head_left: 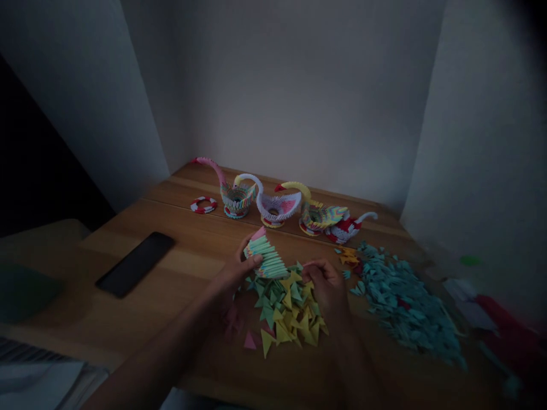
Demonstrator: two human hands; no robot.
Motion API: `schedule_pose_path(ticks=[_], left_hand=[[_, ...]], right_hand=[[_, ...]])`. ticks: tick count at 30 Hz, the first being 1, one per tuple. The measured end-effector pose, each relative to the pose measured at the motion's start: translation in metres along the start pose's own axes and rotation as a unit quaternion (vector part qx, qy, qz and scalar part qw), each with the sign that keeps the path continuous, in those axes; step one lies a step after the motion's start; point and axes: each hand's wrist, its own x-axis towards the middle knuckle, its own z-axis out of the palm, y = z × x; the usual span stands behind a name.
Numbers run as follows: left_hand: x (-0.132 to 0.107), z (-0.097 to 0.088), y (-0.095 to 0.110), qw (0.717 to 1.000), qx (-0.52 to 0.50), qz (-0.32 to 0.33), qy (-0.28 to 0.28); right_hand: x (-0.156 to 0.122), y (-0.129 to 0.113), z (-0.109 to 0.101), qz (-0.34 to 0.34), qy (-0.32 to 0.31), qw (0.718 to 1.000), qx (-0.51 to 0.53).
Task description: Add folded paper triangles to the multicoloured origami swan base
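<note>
My left hand point(241, 265) is closed around a folded-paper model point(267, 256), built of rows of pale green pieces with a pink tip at its top. Just right of it, my right hand point(325, 280) has its thumb and fingers pinched together; whatever sits between them is too small to make out. Under both hands lies a loose heap of folded paper triangles, yellow pieces point(294, 319) toward the front and green pieces point(270, 296) behind them. A few pink pieces point(250, 340) lie at the heap's left side, partly in shadow.
Several folded-paper swans point(277, 206) stand in a row along the back of the wooden table point(188, 250), with a red and white paper ring point(203, 205) at left. A black phone point(135, 264) lies left. Teal paper pieces point(405, 302) and orange pieces point(348, 256) are piled right.
</note>
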Motion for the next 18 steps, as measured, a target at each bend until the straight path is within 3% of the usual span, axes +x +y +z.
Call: schedule_pose_path(ticks=[4, 10, 18], left_hand=[[-0.003, 0.004, 0.006, 0.999, 0.026, 0.002, -0.030], [-0.004, 0.006, 0.012, 0.994, 0.108, 0.000, -0.025], [-0.003, 0.004, 0.011, 0.961, 0.264, 0.052, -0.067]], right_hand=[[-0.003, -0.007, 0.001, -0.020, 0.001, 0.999, -0.032], [-0.004, -0.010, 0.001, -0.044, -0.017, 0.998, -0.048], [-0.005, -0.009, -0.002, -0.051, -0.036, 0.996, -0.065]])
